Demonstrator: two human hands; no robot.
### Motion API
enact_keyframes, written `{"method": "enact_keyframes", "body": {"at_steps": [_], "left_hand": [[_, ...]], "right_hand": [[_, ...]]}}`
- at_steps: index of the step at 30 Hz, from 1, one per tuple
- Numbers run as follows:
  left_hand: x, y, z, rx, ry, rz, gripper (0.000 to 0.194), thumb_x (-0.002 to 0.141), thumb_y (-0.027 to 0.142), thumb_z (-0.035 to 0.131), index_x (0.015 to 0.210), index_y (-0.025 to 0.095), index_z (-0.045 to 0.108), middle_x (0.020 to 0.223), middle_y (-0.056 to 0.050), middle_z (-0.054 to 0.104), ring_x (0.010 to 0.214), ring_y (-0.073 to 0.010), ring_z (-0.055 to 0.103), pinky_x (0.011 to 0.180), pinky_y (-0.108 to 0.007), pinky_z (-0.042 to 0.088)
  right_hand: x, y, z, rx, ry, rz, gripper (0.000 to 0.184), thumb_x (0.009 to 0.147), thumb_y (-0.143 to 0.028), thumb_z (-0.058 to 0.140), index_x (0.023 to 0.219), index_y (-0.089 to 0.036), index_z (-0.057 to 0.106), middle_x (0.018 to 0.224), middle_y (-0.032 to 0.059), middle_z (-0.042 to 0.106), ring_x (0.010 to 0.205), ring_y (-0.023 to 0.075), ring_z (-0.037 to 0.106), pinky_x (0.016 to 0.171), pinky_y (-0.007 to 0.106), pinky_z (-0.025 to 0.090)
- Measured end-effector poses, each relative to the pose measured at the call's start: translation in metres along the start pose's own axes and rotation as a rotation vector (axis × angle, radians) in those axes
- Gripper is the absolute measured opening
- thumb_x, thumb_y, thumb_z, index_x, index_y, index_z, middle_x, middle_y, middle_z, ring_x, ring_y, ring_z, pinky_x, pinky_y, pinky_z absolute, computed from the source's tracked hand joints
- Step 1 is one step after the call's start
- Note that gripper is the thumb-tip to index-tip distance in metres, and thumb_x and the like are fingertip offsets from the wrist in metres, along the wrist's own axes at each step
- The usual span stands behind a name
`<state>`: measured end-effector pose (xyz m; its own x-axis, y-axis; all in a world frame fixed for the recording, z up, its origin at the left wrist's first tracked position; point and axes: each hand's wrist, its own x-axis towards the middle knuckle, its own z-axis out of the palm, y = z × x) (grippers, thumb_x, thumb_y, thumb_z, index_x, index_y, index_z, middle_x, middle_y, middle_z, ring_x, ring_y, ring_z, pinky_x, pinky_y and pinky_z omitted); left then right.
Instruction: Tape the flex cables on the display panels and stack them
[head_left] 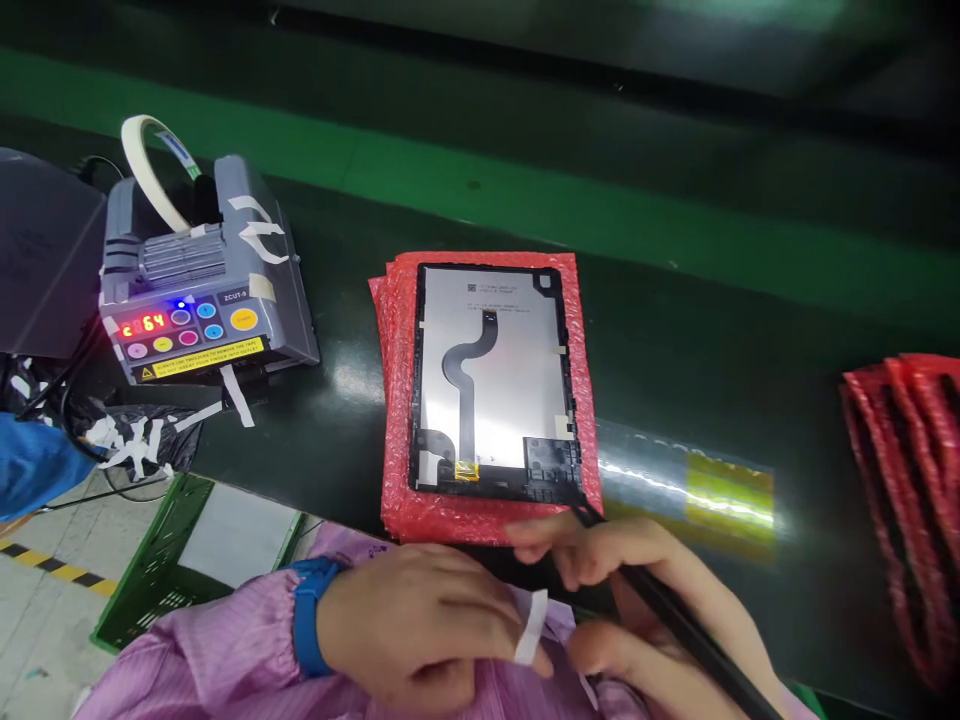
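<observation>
Left hand (pixel 420 615), its grip hidden, with white tape (pixel 533 626) on a finger, and right hand (pixel 690 570) closed around a black tool (pixel 694 628), sit close together near a likely light, stiff, fragile tablet display (pixel 521 380) on red bubble wrap (pixel 450 514), best lifted by its frame edges (pixel 416 400).

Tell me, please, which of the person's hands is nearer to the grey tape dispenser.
Left: the left hand is nearer, below and right of the tape dispenser in the picture; the right hand, holding a black tool, is farther right.
</observation>
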<state>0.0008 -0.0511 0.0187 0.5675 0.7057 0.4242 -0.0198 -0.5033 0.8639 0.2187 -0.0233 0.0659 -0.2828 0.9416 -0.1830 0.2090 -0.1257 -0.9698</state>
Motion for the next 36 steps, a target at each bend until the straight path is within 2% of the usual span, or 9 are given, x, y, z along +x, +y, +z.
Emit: {"method": "enact_keyframes", "body": {"at_steps": [3,8,10,15,19,24,31,34,36], "left_hand": [[-0.001,-0.002,0.009,-0.083,0.018,-0.131,0.033,0.078,0.004,0.045,0.104,0.019,0.06,0.088,-0.007,0.076,0.079,-0.0176,0.072,0.077,-0.027,0.06],[0.004,0.001,-0.005,-0.322,-0.132,-0.225,0.037,0.096,0.005,0.034,0.126,0.011,0.055,0.084,-0.008,0.079,0.074,-0.0149,0.072,0.077,-0.025,0.059],[0.008,0.004,-0.016,-0.266,-0.133,-0.192,0.035,0.097,0.005,0.035,0.121,0.011,0.059,0.083,-0.007,0.078,0.077,-0.0144,0.072,0.079,-0.024,0.057],[0.022,0.002,-0.046,0.309,0.053,-0.23,0.03,0.097,0.008,0.041,0.116,0.014,0.064,0.088,-0.005,0.072,0.079,-0.0174,0.064,0.078,-0.031,0.052],[0.031,-0.013,-0.061,0.848,0.071,-0.332,0.03,0.103,0.016,0.041,0.121,0.016,0.064,0.099,-0.008,0.07,0.087,-0.023,0.06,0.077,-0.037,0.046],[0.035,-0.028,-0.063,1.071,0.073,-0.367,0.029,0.107,0.03,0.044,0.121,0.017,0.066,0.101,-0.007,0.067,0.093,-0.0259,0.057,0.074,-0.038,0.042],[0.036,-0.031,-0.061,1.067,0.089,-0.34,0.028,0.107,0.026,0.045,0.121,0.016,0.067,0.093,-0.007,0.066,0.088,-0.0253,0.057,0.071,-0.037,0.042],[0.024,-0.029,-0.063,0.806,0.196,-0.366,0.024,0.107,0.026,0.047,0.116,0.016,0.067,0.099,-0.009,0.067,0.092,-0.0235,0.061,0.079,-0.038,0.047],[0.008,-0.027,-0.065,0.466,0.394,-0.417,0.019,0.104,0.033,0.056,0.108,0.018,0.067,0.097,-0.008,0.067,0.088,-0.0202,0.063,0.08,-0.035,0.051]], "right_hand": [[0.012,-0.024,-0.002,0.078,-0.181,0.161,0.037,0.079,-0.034,0.089,0.072,-0.025,0.054,0.079,0.0,0.077,0.065,0.0201,0.075,0.061,0.028,0.061],[0.063,-0.041,0.003,-0.028,0.052,0.09,0.051,0.073,-0.04,0.091,0.068,-0.024,0.043,0.071,-0.0019,0.07,0.066,0.0171,0.068,0.059,0.026,0.053],[0.091,-0.038,0.005,-0.081,0.032,0.032,0.049,0.072,-0.042,0.091,0.071,-0.025,0.045,0.07,-0.0031,0.065,0.065,0.0159,0.064,0.059,0.026,0.049],[0.143,-0.023,0.017,-0.129,-0.162,-0.048,0.044,0.081,-0.045,0.083,0.077,-0.024,0.045,0.073,-0.0041,0.056,0.067,0.014,0.053,0.064,0.029,0.042],[0.159,-0.011,0.021,-0.106,-0.214,-0.073,0.047,0.079,-0.047,0.084,0.077,-0.025,0.043,0.073,-0.0035,0.058,0.068,0.0158,0.055,0.065,0.031,0.041],[0.164,-0.005,0.02,-0.209,-0.178,-0.138,0.044,0.083,-0.045,0.082,0.078,-0.025,0.044,0.075,-0.0035,0.059,0.067,0.0156,0.053,0.067,0.032,0.041],[0.184,0.005,0.027,-0.296,-0.046,-0.218,0.049,0.08,-0.046,0.084,0.086,-0.027,0.04,0.088,-0.0019,0.069,0.057,0.0124,0.047,0.062,0.032,0.04],[0.196,0.001,0.018,-0.389,0.125,-0.262,0.044,0.08,-0.036,0.084,0.086,-0.027,0.042,0.084,-0.0028,0.064,0.062,0.0141,0.053,0.065,0.032,0.041],[0.192,-0.005,0.0,-0.406,0.229,-0.298,0.036,0.085,-0.033,0.078,0.087,-0.027,0.043,0.085,-0.0018,0.061,0.064,0.0151,0.053,0.067,0.033,0.04]]}}
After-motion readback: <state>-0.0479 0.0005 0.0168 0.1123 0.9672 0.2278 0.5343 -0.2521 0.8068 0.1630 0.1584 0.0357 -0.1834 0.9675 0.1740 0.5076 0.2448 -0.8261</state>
